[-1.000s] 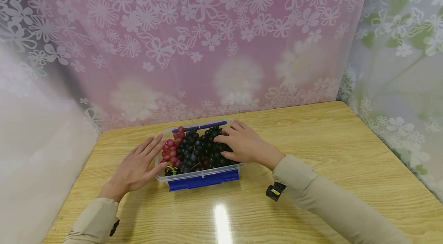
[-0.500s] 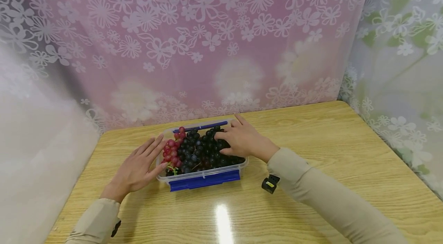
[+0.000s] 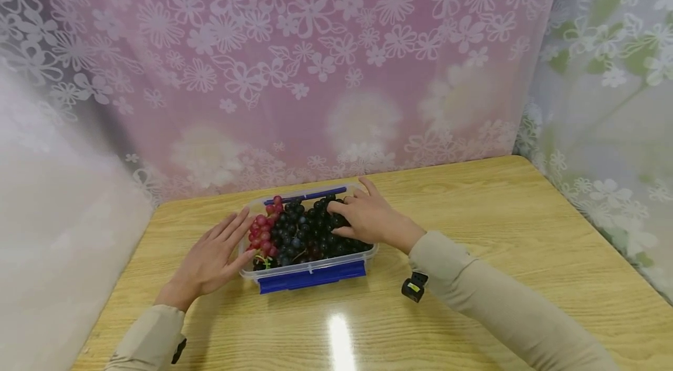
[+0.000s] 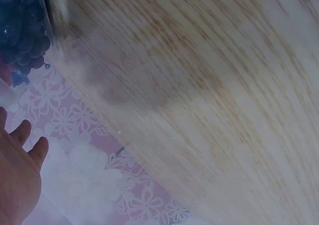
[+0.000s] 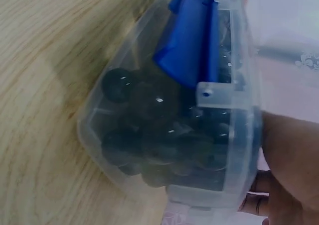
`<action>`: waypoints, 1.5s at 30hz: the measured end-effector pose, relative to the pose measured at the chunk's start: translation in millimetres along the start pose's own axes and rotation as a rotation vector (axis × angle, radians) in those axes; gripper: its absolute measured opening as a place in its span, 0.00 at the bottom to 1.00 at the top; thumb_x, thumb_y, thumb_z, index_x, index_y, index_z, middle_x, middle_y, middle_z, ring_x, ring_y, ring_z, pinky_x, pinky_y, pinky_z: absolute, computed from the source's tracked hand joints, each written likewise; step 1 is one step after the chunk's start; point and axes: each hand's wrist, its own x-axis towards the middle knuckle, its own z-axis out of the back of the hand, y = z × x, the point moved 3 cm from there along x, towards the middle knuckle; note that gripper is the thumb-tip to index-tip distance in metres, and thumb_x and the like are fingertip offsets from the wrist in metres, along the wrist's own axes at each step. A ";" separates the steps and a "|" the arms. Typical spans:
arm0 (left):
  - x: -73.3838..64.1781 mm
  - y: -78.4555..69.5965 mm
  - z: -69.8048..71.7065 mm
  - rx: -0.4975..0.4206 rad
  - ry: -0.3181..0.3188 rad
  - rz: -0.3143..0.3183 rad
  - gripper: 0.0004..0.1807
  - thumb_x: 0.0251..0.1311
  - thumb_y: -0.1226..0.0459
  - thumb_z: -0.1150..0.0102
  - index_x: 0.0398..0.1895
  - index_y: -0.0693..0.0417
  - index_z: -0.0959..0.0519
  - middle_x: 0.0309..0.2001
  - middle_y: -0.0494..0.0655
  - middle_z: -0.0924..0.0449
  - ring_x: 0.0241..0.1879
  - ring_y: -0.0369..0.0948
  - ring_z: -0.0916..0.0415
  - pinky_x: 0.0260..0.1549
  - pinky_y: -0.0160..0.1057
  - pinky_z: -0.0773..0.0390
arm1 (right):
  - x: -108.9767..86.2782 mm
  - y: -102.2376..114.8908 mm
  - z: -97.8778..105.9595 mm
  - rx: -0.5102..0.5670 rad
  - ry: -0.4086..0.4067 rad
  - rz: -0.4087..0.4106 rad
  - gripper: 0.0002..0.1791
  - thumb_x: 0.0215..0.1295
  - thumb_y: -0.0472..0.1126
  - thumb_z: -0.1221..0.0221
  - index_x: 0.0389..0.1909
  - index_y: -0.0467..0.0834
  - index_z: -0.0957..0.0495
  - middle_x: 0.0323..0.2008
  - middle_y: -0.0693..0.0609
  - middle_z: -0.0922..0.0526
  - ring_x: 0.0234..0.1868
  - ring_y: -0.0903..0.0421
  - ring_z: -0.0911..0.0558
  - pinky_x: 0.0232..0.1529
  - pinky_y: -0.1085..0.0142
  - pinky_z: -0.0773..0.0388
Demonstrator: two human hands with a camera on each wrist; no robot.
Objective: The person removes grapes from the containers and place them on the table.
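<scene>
A clear plastic container (image 3: pixel 310 267) with blue side latches stands lidless on the table, filled with grapes. Red grapes (image 3: pixel 261 231) lie at its left end, and black grapes (image 3: pixel 294 236) fill the middle and right. My left hand (image 3: pixel 215 257) rests along the left rim, fingers straight and thumb at the front left corner. Over the right end, my right hand (image 3: pixel 372 216) touches the black grapes with thumb and forefinger spread apart and another finger raised by the back rim. In the right wrist view, black grapes (image 5: pixel 159 140) show through the wall, with the right hand (image 5: pixel 289 175) beyond the rim.
The container stands toward the back of a wood-grain table (image 3: pixel 473 231). A pink flowered curtain (image 3: pixel 326 67) hangs behind the back edge, with a pale cloth (image 3: pixel 52 196) at the left and another flowered cloth (image 3: pixel 604 125) at the right.
My right hand has shifted slightly back and left over the black grapes, uncovering the container's front right corner; one finger has lifted. The left hand stays at the left rim.
</scene>
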 end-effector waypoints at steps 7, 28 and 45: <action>-1.1 -0.4 -1.8 0.000 -0.007 -0.004 0.38 0.68 0.43 0.55 0.76 0.48 0.49 0.76 0.43 0.58 0.72 0.52 0.54 0.63 0.60 0.44 | -2.9 -2.6 -6.7 0.043 0.021 -0.029 0.25 0.68 0.65 0.53 0.60 0.58 0.27 0.47 0.56 0.18 0.51 0.52 0.24 0.68 0.41 0.60; -0.8 -0.5 -3.8 0.005 -0.026 -0.012 0.38 0.68 0.44 0.54 0.76 0.49 0.48 0.75 0.46 0.56 0.71 0.53 0.52 0.63 0.59 0.44 | -1.4 -10.8 3.1 0.126 -0.140 0.054 0.12 0.67 0.58 0.45 0.38 0.55 0.27 0.31 0.62 0.20 0.39 0.55 0.23 0.62 0.41 0.46; -1.0 0.3 -5.6 -0.016 -0.033 -0.013 0.37 0.69 0.45 0.54 0.76 0.48 0.49 0.76 0.45 0.57 0.72 0.49 0.55 0.65 0.56 0.46 | 0.5 4.8 3.4 -0.028 0.124 -0.195 0.23 0.62 0.61 0.43 0.55 0.57 0.23 0.28 0.61 0.17 0.47 0.52 0.23 0.68 0.41 0.62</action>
